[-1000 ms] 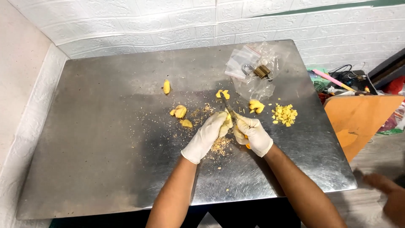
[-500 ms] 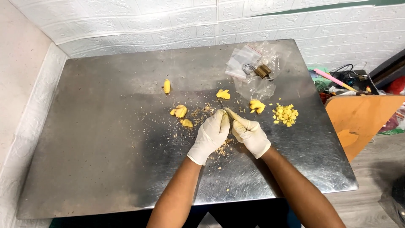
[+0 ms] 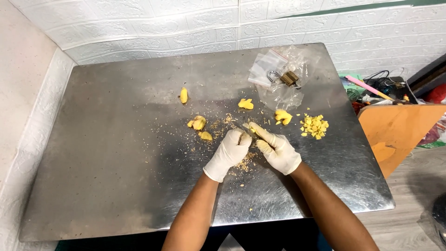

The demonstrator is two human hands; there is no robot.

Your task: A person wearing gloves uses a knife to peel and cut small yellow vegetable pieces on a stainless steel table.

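While we look down from the head camera, both of our gloved hands meet over a steel table [image 3: 116,153]. Our left hand [image 3: 231,151] is curled shut around a small yellow piece [image 3: 252,131]; the fingers hide nearly all of it, so we cannot tell its shape. Our right hand [image 3: 278,151] is closed on a knife [image 3: 242,126], of which only a thin stretch of blade shows past the left knuckles; the handle is buried in the glove. The two hands touch at the fingertips.

Under and just below the hands lies a scatter of pale peelings [image 3: 241,163], partly covered by the left wrist. Beyond the left hand, away from us, sit two yellow chunks [image 3: 198,122], and a lone one [image 3: 184,95] lies farther out. Beyond the right hand lie another chunk [image 3: 282,116] and a heap of diced yellow bits [image 3: 314,126]. One more chunk [image 3: 245,104] lies straight ahead of both hands.

Farther out still, a crumpled clear bag [image 3: 278,74] holds a padlock [image 3: 285,78]. Right of the right hand, off the table, an orange board [image 3: 399,135] blocks what lies behind it, and the clutter above it is too small to name.
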